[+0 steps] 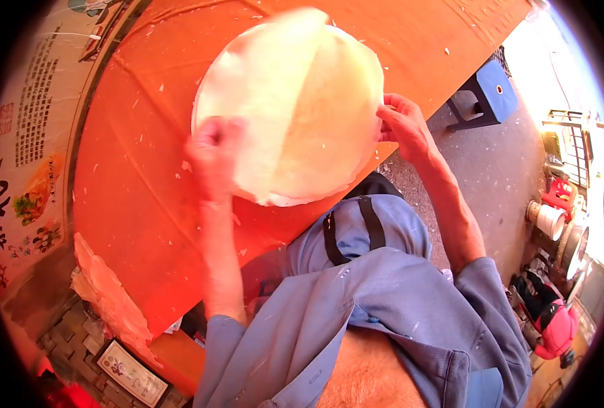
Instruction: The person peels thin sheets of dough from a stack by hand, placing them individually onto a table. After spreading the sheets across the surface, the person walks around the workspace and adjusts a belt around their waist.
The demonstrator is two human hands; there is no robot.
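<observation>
A broad round stack of thin, pale sheets that look like dough (336, 143) lies on the orange-covered table (139, 197). Its left half and top are smeared by motion, with a lighter layer appearing to be raised there. My left hand (213, 146) is closed at the left edge of the sheets, blurred, its fingertips hard to make out. At the right edge, my right hand (402, 126) has thumb and fingers pinched together on the rim of a sheet. How many layers each hand grips cannot be seen.
White scraps are scattered over the orange cover. Crumpled film (108, 292) hangs at the table's left corner. A blue stool (495, 92) stands beyond the right edge. Farther right are a white bucket (546, 219) and a person in pink (557, 330). A printed wall panel (33, 136) borders the left.
</observation>
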